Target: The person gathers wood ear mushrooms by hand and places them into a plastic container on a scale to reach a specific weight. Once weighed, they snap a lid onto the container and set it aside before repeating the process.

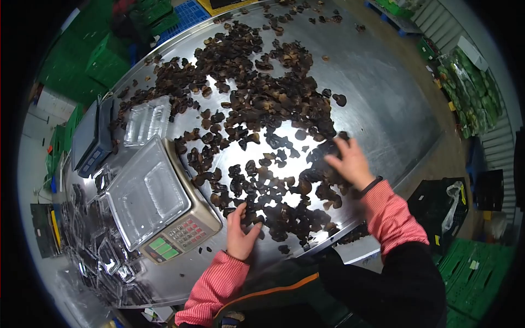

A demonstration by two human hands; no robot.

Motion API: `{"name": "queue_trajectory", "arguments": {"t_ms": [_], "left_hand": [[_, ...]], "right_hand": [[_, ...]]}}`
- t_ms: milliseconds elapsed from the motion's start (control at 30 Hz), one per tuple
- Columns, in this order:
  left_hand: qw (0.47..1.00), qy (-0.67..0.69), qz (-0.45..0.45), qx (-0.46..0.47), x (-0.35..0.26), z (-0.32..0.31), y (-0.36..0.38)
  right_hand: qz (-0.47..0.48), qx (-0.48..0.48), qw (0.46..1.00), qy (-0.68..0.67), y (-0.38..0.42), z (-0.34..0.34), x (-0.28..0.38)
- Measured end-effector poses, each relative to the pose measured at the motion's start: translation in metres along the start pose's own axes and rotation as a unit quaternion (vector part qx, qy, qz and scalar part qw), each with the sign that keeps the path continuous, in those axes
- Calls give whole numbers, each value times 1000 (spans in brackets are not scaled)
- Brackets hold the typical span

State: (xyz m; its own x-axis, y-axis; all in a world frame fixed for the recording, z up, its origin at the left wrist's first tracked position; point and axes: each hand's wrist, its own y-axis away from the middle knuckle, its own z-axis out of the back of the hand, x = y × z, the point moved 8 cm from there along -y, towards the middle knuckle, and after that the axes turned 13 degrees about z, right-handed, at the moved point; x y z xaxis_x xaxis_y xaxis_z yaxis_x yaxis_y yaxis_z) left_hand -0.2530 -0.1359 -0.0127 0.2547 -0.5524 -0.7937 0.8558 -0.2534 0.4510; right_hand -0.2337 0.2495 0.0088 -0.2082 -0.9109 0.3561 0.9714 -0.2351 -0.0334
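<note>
Dark brown wood ear mushrooms (279, 104) lie loose in a wide heap across the metal table. My right hand (353, 165) reaches into the near right side of the heap, thumb and fingers apart, against some dark pieces. At the near left edge of the heap is my left hand (241, 235), its thumb and fingers spread beside a few mushrooms. Neither hand shows a clear grip. To the left of my left hand stands a weighing scale (191, 229) with a keypad, and a clear plastic tray (156, 191) rests on its pan.
Another clear tray (147, 121) lies behind the scale, near a second scale (92, 136). Many clear plastic containers (104, 257) crowd the table's left end. Green crates (476, 273) stand at the lower right, below a black crate (437, 210). Bagged green produce (470, 93) is at far right.
</note>
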Motion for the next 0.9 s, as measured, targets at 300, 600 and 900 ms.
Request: {"name": "queue_trajectory", "arguments": {"t_ms": [300, 600, 900], "left_hand": [[986, -110, -124, 11, -54, -47, 1], [935, -319, -156, 17, -65, -55, 7], [950, -283, -128, 18, -82, -70, -71]], "right_hand": [[204, 17, 974, -94, 45, 4, 152], [41, 188, 979, 66, 68, 5, 42], [92, 169, 970, -147, 16, -63, 112]]}}
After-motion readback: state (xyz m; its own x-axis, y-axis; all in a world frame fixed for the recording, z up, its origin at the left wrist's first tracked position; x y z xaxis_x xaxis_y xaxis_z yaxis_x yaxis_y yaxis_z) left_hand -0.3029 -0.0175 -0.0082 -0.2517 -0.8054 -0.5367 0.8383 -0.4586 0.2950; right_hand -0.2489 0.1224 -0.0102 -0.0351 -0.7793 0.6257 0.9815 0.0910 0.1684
